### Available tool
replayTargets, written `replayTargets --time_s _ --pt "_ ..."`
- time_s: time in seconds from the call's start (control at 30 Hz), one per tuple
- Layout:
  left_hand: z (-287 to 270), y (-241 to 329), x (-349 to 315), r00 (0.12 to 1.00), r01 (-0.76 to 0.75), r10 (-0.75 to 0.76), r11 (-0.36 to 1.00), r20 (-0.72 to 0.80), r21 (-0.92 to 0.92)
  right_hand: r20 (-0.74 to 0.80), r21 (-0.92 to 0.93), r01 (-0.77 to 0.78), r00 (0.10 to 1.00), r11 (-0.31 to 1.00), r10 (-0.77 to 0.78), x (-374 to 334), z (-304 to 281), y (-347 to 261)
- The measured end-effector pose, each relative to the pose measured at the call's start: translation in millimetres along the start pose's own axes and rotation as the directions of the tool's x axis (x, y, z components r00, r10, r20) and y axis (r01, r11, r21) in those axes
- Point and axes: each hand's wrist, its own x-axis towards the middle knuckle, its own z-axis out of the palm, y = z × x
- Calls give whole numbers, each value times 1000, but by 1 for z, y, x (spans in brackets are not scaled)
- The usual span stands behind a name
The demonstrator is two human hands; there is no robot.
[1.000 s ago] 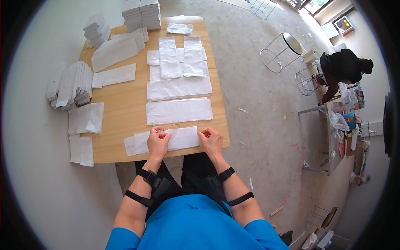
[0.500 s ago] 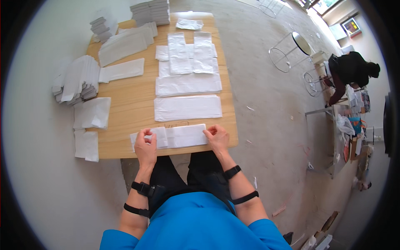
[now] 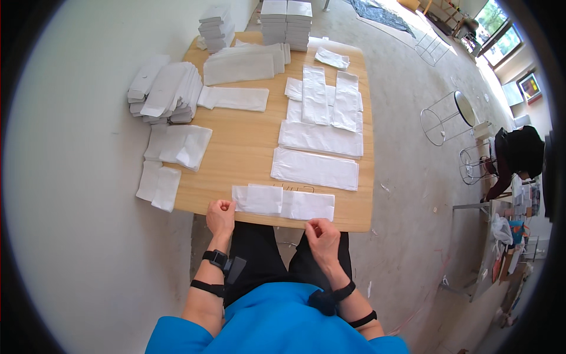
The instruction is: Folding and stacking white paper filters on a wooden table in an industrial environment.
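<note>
Close to the table's near edge lies a long strip of flat white paper pieces, with a shorter white paper sheet overlapping its left part. My left hand is closed, thumb and fingertips pinched at the left end of the shorter sheet. My right hand has its fingers curled together just below the strip's lower right edge, with nothing visible in them. Beyond the strip lies a flat white stack. Farther back is another layered group, with two upright white pieces across it.
On the wooden table's left side are piled white cartons and folded white sheets. Tall stacks of white boxes stand at the far edge. To the right are a round stool, a person and a cluttered bench.
My left hand has slid off the sheet's face to its left end. My right hand has dropped from the strip's right end to below its edge. The whole view has shifted.
</note>
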Motion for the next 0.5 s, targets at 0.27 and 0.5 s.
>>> replayTargets --time_s 0.27,0.5 --pt "-13 83 -70 912 -208 349 844 214 -494 80 162 -44 996 986 31 17 48 -56" --pt "-17 79 -60 652 -726 755 650 77 -223 -27 367 -216 970 905 243 38 -13 4"
